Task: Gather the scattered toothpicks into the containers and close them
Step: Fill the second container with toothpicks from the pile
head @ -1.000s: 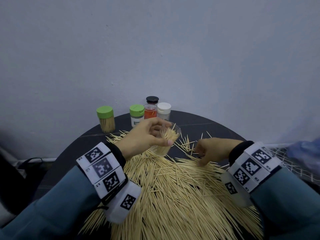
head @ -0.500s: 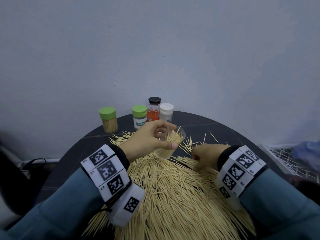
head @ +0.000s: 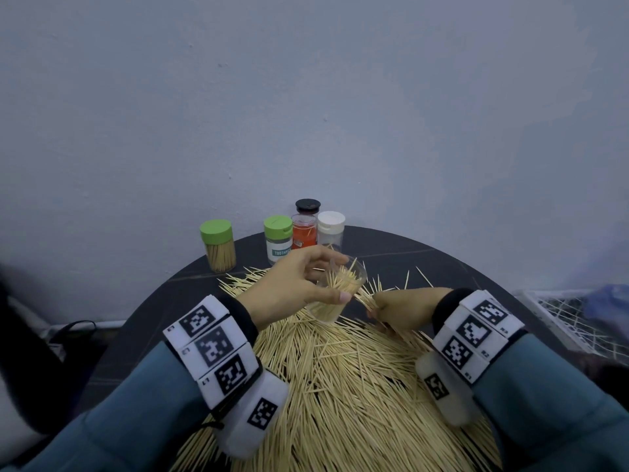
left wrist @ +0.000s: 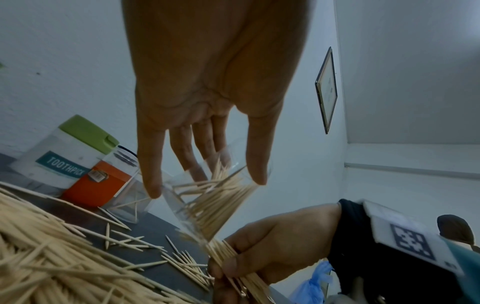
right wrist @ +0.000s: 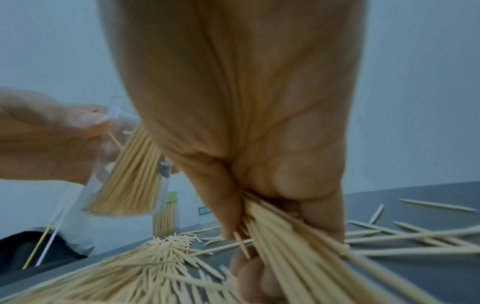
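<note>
Now that the right hand [head: 401, 310] has lifted a clenched bundle [left wrist: 228, 253] off the pile [head: 340, 386], the left hand [head: 292, 287] grips the tilted cup [head: 335, 291], ready for loading.

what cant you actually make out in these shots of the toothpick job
- Right hand fingertips: head view shows only its back; right wrist view is blurred.
- How many toothpicks the bundle holds: too fine, partly covered by fingers.
- Clear container base: left hand wraps it.
- White-lidded jar contents: too small, partly behind the hand.
- Toothpick pile near edge: cut off by the frame and sleeves.
</note>
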A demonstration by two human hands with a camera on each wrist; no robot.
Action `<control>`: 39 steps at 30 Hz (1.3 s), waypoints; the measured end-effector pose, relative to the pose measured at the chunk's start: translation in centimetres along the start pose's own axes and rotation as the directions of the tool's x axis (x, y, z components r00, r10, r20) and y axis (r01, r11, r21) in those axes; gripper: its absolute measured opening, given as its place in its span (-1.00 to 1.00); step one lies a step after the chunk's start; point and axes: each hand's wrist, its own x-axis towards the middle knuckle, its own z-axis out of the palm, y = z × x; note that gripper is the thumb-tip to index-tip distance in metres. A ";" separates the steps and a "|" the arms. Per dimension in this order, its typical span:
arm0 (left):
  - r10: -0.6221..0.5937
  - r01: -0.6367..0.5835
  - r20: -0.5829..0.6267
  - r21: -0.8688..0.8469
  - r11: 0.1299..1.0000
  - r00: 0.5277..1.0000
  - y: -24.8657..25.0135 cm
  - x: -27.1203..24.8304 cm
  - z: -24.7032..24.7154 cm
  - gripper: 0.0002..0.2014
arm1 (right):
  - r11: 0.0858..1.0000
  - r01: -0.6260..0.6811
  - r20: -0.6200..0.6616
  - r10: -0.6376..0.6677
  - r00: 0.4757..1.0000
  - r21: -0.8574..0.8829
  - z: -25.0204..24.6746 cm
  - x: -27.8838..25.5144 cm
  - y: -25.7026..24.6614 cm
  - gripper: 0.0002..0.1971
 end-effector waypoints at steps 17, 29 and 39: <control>-0.029 0.032 -0.122 0.024 0.999 0.992 -0.8 0.5 -0.9 -0.48 | 0.142 0.599 -0.600 -0.042 0.799 0.788 -2.5 0.1 -1.5 -0.73; 0.019 -0.011 -0.043 0.183 0.983 0.999 -0.2 -0.1 0.3 -0.50 | -0.023 0.760 -0.760 -0.041 0.648 0.649 -2.9 -2.0 -4.5 -0.75; 0.038 -0.038 -0.017 -0.008 0.999 0.999 0.2 -0.2 0.4 -0.52 | -0.045 0.723 -0.724 -0.038 0.688 0.689 -1.5 -1.4 -4.7 -0.77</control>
